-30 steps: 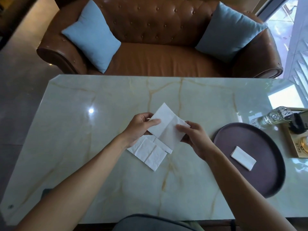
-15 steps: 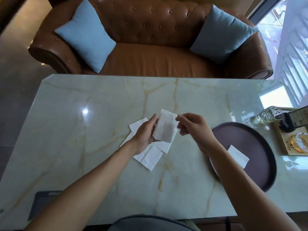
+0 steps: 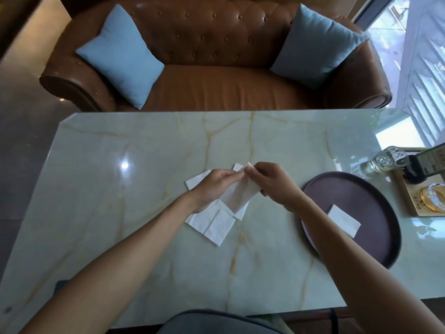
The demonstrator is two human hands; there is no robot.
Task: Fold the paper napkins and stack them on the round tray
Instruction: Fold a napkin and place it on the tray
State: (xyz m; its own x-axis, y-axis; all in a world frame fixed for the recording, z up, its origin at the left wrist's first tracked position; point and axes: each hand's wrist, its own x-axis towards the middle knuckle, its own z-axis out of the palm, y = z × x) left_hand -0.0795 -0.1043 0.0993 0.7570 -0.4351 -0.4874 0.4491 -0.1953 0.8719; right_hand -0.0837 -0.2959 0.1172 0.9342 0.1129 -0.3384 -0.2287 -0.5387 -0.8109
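Above the middle of the marble table [image 3: 144, 237], both my hands hold one white paper napkin [image 3: 238, 196], folded into a narrow strip. My left hand [image 3: 214, 186] pinches its upper left edge. My right hand [image 3: 272, 184] pinches the top and right edge. Under my hands, several unfolded white napkins [image 3: 214, 225] lie flat on the table, partly hidden. To the right sits the dark round tray [image 3: 375, 203] with one folded napkin [image 3: 344, 219] on it, partly covered by my right forearm.
A glass bottle [image 3: 382, 162] lies at the right edge beside a wooden tray [image 3: 414, 203] that holds a dark object and a glass. A brown leather sofa [image 3: 216, 68] with two blue cushions stands beyond the table's far edge.
The napkin has gone from a wide open sheet to a half-fold and now a narrow strip. My hands have drawn closer together over it.
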